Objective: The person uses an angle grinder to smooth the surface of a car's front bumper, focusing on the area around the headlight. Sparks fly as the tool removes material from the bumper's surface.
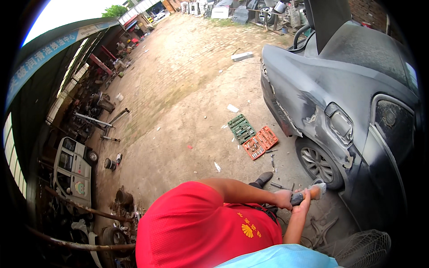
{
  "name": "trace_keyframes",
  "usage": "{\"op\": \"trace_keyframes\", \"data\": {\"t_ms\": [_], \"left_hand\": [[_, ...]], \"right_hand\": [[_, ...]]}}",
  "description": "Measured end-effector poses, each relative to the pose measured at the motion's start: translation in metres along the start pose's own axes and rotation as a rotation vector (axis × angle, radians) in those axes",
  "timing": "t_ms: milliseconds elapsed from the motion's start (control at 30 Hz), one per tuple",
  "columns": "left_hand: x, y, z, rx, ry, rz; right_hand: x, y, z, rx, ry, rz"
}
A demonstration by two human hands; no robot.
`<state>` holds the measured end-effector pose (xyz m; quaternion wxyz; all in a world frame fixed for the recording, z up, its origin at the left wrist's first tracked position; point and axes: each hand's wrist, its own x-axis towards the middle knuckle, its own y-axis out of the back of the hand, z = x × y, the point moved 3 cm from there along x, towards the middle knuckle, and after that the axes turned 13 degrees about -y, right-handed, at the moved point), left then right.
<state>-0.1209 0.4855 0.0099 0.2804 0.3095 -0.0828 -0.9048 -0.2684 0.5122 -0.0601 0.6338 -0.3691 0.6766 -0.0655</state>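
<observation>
My left hand (283,199) is closed round the dark end of a short, thick cylindrical thing (296,198). Its other end (316,192) looks orange and whitish; I cannot make out its exact kind. My right hand (305,202) is wrapped round its middle, just beside the left. Both hands are in front of the red shirt, near the rear wheel (318,163) of a dark grey car (308,85). The car's rear flank has scraped, patchy paint, with torn edges low by the wheel.
An open green socket case (241,128) and an orange one (261,142) lie on the ground, with loose tools (276,185) nearby. My shoe (265,177) is beside them. A metal stand (322,230) and wire mesh (362,248) are near my right. A white van (73,172) stands left.
</observation>
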Motion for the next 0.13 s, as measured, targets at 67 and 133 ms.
{"op": "trace_keyframes", "data": {"t_ms": [67, 133], "left_hand": [[0.0018, -0.0002, 0.0038, 0.009, 0.001, -0.016], [0.0034, -0.0047, -0.0041, 0.032, 0.003, 0.009]], "right_hand": [[0.0088, 0.0109, -0.0031, 0.007, 0.002, -0.007], [0.0096, 0.0130, 0.0005, 0.003, -0.005, -0.012]]}}
